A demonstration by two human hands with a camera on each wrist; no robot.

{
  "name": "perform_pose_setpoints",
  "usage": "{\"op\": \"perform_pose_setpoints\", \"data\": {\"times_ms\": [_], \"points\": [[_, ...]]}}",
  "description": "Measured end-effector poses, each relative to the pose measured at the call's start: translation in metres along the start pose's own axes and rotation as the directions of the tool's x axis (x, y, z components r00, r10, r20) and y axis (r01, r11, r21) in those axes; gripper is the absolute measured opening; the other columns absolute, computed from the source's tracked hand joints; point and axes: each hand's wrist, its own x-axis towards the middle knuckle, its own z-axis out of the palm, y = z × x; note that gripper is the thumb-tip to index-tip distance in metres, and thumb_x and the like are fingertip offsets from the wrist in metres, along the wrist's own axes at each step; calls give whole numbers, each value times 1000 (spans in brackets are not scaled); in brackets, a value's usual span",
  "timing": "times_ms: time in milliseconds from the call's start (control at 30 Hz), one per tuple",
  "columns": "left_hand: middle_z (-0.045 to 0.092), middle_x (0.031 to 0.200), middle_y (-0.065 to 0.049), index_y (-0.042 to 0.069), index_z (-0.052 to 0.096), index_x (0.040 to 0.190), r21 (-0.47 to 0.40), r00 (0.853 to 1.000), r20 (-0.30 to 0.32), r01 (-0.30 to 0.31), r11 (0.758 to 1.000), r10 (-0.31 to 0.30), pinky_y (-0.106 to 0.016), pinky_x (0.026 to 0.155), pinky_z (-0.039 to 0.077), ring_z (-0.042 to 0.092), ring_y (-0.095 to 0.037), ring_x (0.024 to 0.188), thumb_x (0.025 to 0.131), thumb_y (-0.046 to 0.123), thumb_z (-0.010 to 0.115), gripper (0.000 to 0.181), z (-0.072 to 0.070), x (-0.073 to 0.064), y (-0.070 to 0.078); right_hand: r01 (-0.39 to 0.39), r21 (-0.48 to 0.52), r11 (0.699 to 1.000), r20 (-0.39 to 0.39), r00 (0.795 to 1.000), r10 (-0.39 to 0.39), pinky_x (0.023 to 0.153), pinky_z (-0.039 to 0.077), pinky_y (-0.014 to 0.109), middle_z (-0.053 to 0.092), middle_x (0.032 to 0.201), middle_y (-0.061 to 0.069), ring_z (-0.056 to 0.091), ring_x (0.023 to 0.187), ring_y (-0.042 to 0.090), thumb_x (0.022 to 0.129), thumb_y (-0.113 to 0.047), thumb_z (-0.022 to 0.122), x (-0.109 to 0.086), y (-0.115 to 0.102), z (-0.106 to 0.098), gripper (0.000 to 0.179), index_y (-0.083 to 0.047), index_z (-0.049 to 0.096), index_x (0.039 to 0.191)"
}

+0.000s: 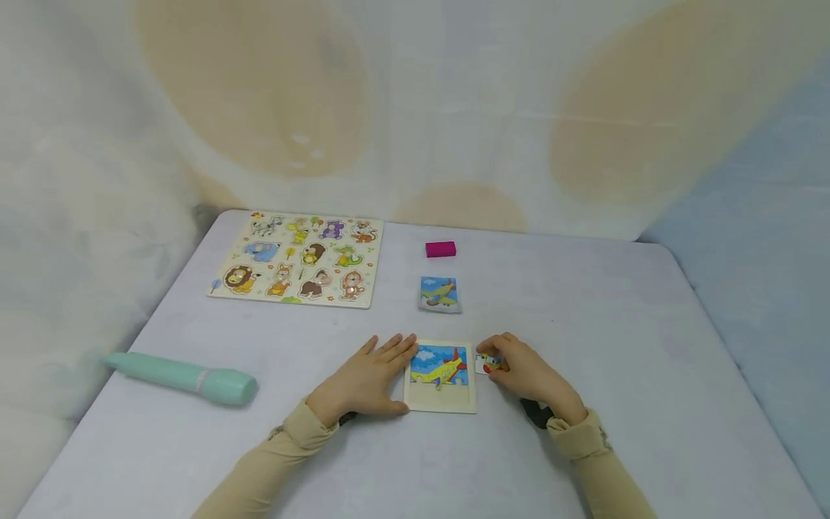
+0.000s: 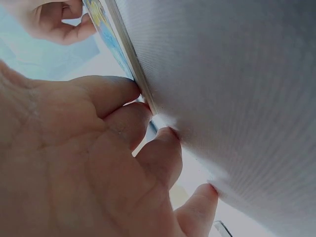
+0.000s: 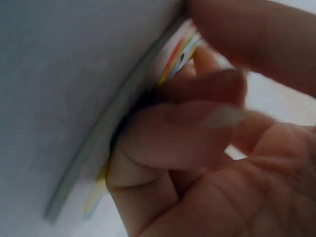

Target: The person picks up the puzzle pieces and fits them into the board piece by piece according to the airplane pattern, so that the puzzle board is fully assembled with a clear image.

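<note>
The right hand [image 1: 524,367] pinches a puzzle piece [image 1: 481,365] just beside the right edge of the wooden puzzle board [image 1: 437,402]; its fingers cover much of the piece, and the right wrist view is too blurred to show its outline or whether it touches the board. The left hand [image 1: 366,380] lies with fingers extended against the board's left edge, hiding part of it. Both sleeves [image 1: 262,461] run out of the head view. Any lettering on the airplane card [image 1: 439,294] is too small to read.
</note>
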Motion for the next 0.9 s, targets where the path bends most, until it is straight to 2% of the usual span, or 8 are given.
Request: {"op": "perform_pose_setpoints", "data": {"times_ms": [133,233,367,467,567,700,900], "points": [[18,163,-2,9,25,154,12,1000,0,6,1000,-6,-55,120,16,18,-23,151,80,55,69,98,1,0,0,-18,46,999,50,999,15,65,43,25,58,93,5,49,78,14,87,-3,67,3,3,-1,30,-2,61,116],[19,163,-2,9,25,154,11,1000,-4,2,1000,-2,-55,120,16,18,-24,151,80,54,69,97,1,0,-1,-27,82,996,68,997,21,64,42,23,61,91,3,49,77,13,93,-10,61,4,5,-3,20,-3,64,112],[19,163,-3,9,26,154,6,1000,-4,-1,1000,1,-55,120,17,19,-24,151,80,54,69,97,1,0,-1,-53,167,984,77,996,41,64,42,22,62,86,3,50,75,12,98,-18,55,7,-1,-2,20,-4,67,108],[19,163,-2,9,26,154,-1,1000,-1,2,1000,-2,-55,120,17,19,-24,151,80,54,70,97,1,-1,0,-28,244,970,120,993,-2,63,43,21,63,80,2,53,72,11,97,-16,58,13,-14,5,17,-5,67,106],[19,163,-2,9,26,154,-7,1000,-6,-1,1000,1,-55,120,17,19,-24,151,79,53,70,97,1,-1,0,36,279,960,174,981,-87,64,47,19,65,80,2,57,70,8,93,-13,62,22,-30,16,13,-5,67,103],[19,163,-3,8,27,153,-21,1000,-19,-15,1000,14,-56,120,17,18,-24,151,80,52,70,96,1,1,0,91,236,967,186,973,-137,65,46,18,66,79,-2,56,69,5,89,-10,67,32,-48,28,7,-9,68,96],[20,163,-4,8,28,153,-23,1000,-22,-19,1000,19,-58,119,18,20,-25,151,79,51,71,96,1,0,-1,99,181,978,157,979,-128,62,44,17,64,76,-4,52,67,5,85,-10,72,35,-62,36,7,-10,70,92]]}}
